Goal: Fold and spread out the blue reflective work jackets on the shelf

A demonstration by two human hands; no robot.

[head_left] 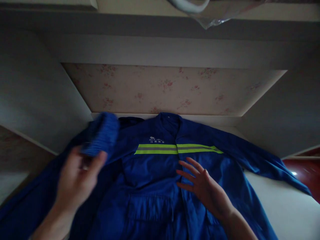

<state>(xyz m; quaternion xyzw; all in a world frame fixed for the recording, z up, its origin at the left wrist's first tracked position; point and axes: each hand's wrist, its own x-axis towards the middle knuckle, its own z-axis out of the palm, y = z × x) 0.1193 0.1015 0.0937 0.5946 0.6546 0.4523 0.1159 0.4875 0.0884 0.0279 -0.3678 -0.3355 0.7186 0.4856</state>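
Observation:
A blue work jacket (152,180) lies spread out with its front up and its collar toward the back wall. Across its chest runs a yellow-green reflective strip (157,149), with white lettering above. Over the jacket's sleeve at the left, my left hand (78,176) is closed on a blue ribbed thing (103,133); motion blur hides its exact kind. My right hand (206,186) hovers over the jacket's front, just below the strip, fingers spread and holding nothing.
White side panels (37,86) flank the surface at left and right. Behind is a flower-patterned wall (165,88). Overhead, a pale shelf edge (125,8) bears clear plastic (210,21) hanging over it. Something red and shiny (302,171) stands at the right.

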